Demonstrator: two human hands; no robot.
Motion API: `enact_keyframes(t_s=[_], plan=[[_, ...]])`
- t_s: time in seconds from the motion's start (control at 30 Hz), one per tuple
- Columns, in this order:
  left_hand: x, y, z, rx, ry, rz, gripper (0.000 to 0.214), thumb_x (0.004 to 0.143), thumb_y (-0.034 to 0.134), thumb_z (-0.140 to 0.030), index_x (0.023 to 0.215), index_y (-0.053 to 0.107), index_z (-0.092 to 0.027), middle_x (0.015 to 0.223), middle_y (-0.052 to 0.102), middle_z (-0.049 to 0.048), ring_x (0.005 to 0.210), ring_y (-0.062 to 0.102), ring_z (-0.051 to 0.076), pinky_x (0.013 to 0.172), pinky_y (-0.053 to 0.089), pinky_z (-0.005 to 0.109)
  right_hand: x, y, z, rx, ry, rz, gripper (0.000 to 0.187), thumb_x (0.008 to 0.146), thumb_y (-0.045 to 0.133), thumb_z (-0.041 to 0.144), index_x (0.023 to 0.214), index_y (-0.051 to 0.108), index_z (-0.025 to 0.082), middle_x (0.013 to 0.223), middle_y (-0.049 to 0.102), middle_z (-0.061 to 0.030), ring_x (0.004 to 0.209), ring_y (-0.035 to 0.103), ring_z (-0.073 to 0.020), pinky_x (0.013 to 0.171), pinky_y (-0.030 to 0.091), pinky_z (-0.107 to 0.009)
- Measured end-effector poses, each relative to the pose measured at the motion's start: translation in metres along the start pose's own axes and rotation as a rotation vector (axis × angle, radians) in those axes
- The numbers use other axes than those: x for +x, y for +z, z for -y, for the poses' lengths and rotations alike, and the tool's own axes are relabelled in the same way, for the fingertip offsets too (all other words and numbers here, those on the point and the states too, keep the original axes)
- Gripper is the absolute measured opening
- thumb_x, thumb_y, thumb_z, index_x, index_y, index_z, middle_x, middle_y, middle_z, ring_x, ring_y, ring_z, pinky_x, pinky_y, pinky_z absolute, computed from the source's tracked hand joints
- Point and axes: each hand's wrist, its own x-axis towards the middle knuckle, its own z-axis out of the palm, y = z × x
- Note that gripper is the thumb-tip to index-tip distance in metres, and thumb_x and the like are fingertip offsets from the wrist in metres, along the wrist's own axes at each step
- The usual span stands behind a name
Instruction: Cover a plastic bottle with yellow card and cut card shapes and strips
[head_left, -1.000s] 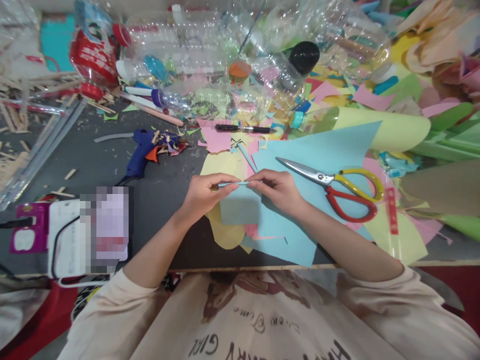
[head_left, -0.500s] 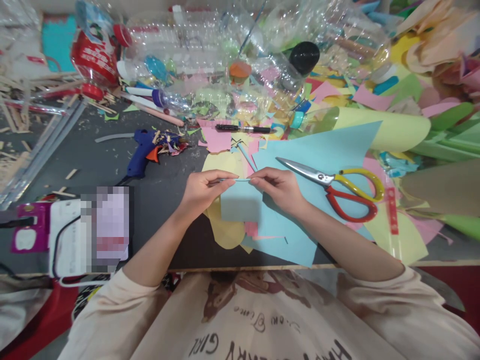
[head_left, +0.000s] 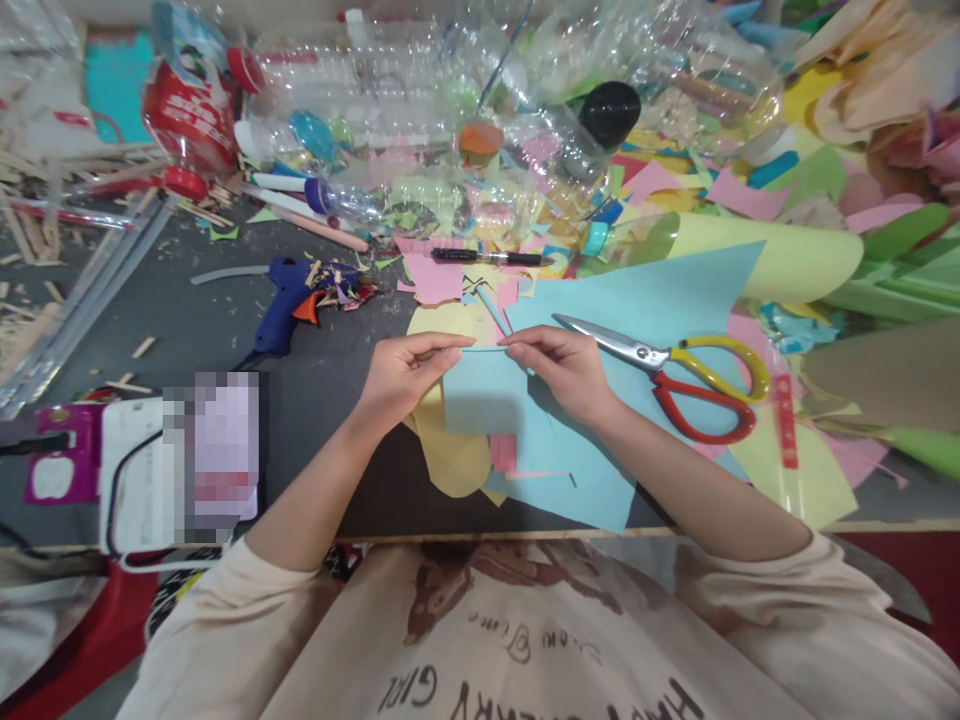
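Between my fingertips is a small piece of light blue paper [head_left: 486, 398], its top edge pinched at both ends and folded or rolled into a narrow strip. My left hand [head_left: 411, 372] grips the left end with thumb and forefinger. At the right end, my right hand [head_left: 562, 368] does the same. Below the hands lie a larger blue sheet [head_left: 600, 470] and a rounded yellow paper piece [head_left: 457, 465]. A thin blue paper roll [head_left: 493, 312] rests just beyond the fingers. Scissors [head_left: 667, 365] with a yellow and a red handle lie right of my right hand.
A blue glue gun [head_left: 281, 300] lies to the left, with a phone [head_left: 225, 450] nearer the table edge. Beyond the hands are a black pen [head_left: 487, 257] and several clear plastic bottles [head_left: 420, 90]. A rolled yellow sheet [head_left: 780, 257] lies at the right among paper scraps.
Both hands have shifted slightly away from my body with the blue paper. The gap between the fingertips has widened, so more of the folded edge shows.
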Motion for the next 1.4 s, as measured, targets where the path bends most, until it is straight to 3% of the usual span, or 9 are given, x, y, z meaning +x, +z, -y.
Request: enact_keyframes(t_s=[0.2,0.4,0.53,0.63,0.77,0.97,1.07,1.4], plan=[[0.002,-0.002,0.000,0.010,0.026,0.007,0.021,0.079,0.071,-0.037,0.085,0.083,-0.021,0.083,0.079,0.0057,0.079,0.070,0.019,0.067,0.052,0.025,0.001,-0.001,0.000,-0.013,0.016,0.000,0.022,0.077,0.075,0.044,0.075,0.079,0.022,0.065,0.070,0.0000,0.058,0.055,-0.0114,0.055,0.045,-0.026],[0.002,-0.004,0.002,-0.020,0.056,-0.011,0.020,0.079,0.070,-0.036,0.083,0.081,-0.019,0.087,0.080,0.0057,0.074,0.070,0.016,0.066,0.053,0.024,0.001,-0.002,0.000,-0.023,-0.006,-0.002,0.025,0.078,0.074,0.046,0.076,0.078,0.021,0.066,0.071,-0.0006,0.057,0.055,-0.0114,0.055,0.046,-0.026],[-0.001,-0.003,0.002,-0.044,0.041,0.085,0.029,0.076,0.075,-0.043,0.089,0.079,-0.018,0.088,0.080,0.0082,0.080,0.073,0.020,0.069,0.057,0.027,-0.004,-0.001,0.000,-0.075,-0.025,0.079,0.025,0.082,0.072,0.045,0.081,0.080,0.021,0.067,0.072,-0.0008,0.053,0.054,-0.0108,0.052,0.044,-0.026],[-0.003,-0.001,-0.001,0.075,0.064,0.183,0.028,0.076,0.076,-0.045,0.086,0.078,-0.019,0.087,0.080,0.0073,0.081,0.074,0.019,0.071,0.056,0.024,-0.007,0.000,0.001,-0.117,-0.066,0.148,0.024,0.085,0.069,0.043,0.083,0.080,0.022,0.079,0.078,-0.0033,0.058,0.060,-0.0122,0.057,0.049,-0.027],[-0.003,0.000,-0.004,0.200,0.134,0.212,0.026,0.083,0.069,-0.044,0.080,0.077,-0.020,0.083,0.079,0.0051,0.077,0.072,0.017,0.069,0.053,0.021,-0.009,0.002,0.000,-0.135,-0.113,0.188,0.023,0.087,0.067,0.040,0.084,0.081,0.022,0.087,0.080,-0.0046,0.068,0.068,-0.0153,0.065,0.054,-0.028],[-0.003,0.000,-0.003,0.234,0.151,0.157,0.022,0.084,0.068,-0.039,0.080,0.078,-0.019,0.080,0.079,0.0042,0.069,0.070,0.015,0.055,0.046,0.020,-0.009,0.001,0.000,-0.130,-0.134,0.176,0.021,0.088,0.066,0.037,0.084,0.080,0.022,0.086,0.080,-0.0045,0.069,0.069,-0.0149,0.066,0.055,-0.027],[-0.003,0.001,-0.002,0.191,0.133,0.092,0.017,0.081,0.069,-0.034,0.077,0.077,-0.019,0.079,0.079,0.0039,0.070,0.070,0.015,0.058,0.049,0.020,-0.008,0.000,-0.001,-0.140,-0.087,0.136,0.023,0.087,0.067,0.041,0.084,0.080,0.022,0.077,0.077,-0.0029,0.058,0.061,-0.0124,0.058,0.051,-0.027],[0.003,-0.004,0.001,0.082,0.115,-0.104,0.018,0.074,0.073,-0.035,0.074,0.073,-0.018,0.076,0.075,0.0045,0.070,0.069,0.015,0.068,0.057,0.025,-0.002,-0.002,0.000,-0.054,-0.027,-0.002,0.024,0.081,0.072,0.043,0.076,0.078,0.021,0.068,0.071,-0.0015,0.060,0.058,-0.0130,0.056,0.047,-0.027]])
